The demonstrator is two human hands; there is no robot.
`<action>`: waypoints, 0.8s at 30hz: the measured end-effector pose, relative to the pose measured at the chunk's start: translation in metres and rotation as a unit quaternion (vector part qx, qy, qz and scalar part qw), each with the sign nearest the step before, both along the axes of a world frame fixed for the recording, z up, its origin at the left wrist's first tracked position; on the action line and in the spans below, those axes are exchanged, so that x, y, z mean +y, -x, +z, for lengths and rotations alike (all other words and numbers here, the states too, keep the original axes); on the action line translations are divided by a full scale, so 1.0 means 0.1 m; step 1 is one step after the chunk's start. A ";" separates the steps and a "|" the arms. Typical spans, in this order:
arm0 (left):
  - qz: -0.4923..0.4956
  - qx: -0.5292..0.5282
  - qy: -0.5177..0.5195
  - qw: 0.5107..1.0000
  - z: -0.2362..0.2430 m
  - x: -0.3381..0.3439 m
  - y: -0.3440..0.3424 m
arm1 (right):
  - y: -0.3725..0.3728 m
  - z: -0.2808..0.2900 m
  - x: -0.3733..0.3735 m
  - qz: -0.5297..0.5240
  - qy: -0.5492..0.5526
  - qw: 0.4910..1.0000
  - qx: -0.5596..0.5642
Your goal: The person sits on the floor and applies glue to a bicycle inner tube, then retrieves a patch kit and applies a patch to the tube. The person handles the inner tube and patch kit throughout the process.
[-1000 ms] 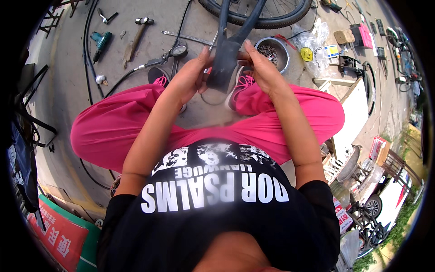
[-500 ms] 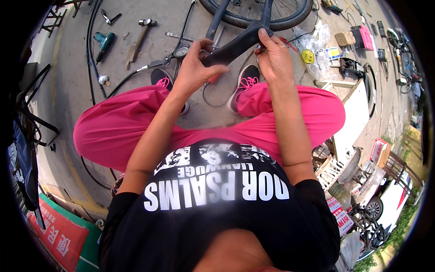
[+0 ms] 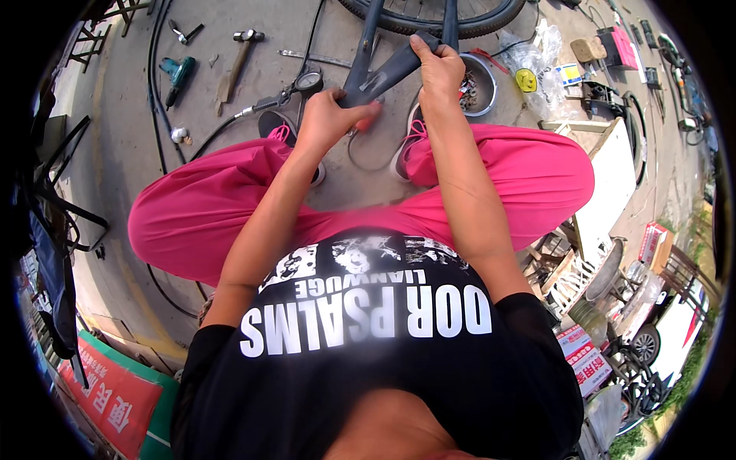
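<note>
My left hand point(image 3: 326, 120) is closed on the lower-left end of a flattened black rubber inner tube point(image 3: 391, 72), its thumb pointing right. My right hand point(image 3: 441, 80) grips the upper-right end, thumb on top. A paler, scuffed mark shows on the stretched section. Two strands of the tube run up toward a bicycle wheel point(image 3: 481, 24). A red item, blurred and too small to name, lies just below the tube by my left thumb. A metal bowl point(image 3: 481, 90) of small parts sits beside my right hand.
Around my crossed legs lie a pressure gauge point(image 3: 308, 82) with hose, a hammer point(image 3: 239, 65), a teal power drill point(image 3: 178, 75), a long wrench and a plastic bag point(image 3: 529, 65). A white board point(image 3: 598, 184) stands at right; a dark metal frame is at left.
The tube section has swung from pointing toward me to lying diagonally between my hands, stretched flat. My right hand has turned over onto it and moved up, uncovering the bowl again since half a second ago.
</note>
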State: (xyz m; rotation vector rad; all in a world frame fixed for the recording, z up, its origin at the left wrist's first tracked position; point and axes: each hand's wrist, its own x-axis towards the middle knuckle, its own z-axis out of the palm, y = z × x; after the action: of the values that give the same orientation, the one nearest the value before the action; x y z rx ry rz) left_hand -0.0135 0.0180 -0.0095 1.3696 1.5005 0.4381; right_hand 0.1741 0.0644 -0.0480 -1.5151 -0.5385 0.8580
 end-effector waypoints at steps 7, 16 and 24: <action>0.012 -0.110 0.135 0.985 -0.16 0.16 0.14 | 0.00 -0.40 0.29 0.036 0.036 0.962 -0.268; 0.088 -0.287 0.225 0.927 -0.28 0.18 0.14 | 0.17 0.10 0.34 0.100 0.071 0.894 -0.431; 0.097 -0.370 0.276 0.882 -0.16 0.15 0.08 | 0.06 0.04 0.35 0.099 0.042 0.906 -0.410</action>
State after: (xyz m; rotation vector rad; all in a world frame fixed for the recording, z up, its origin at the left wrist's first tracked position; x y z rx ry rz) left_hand -0.0215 0.0335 -0.0252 0.4966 0.9947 0.5285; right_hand 0.1686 0.0998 -0.0437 -1.9022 -1.2991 0.3504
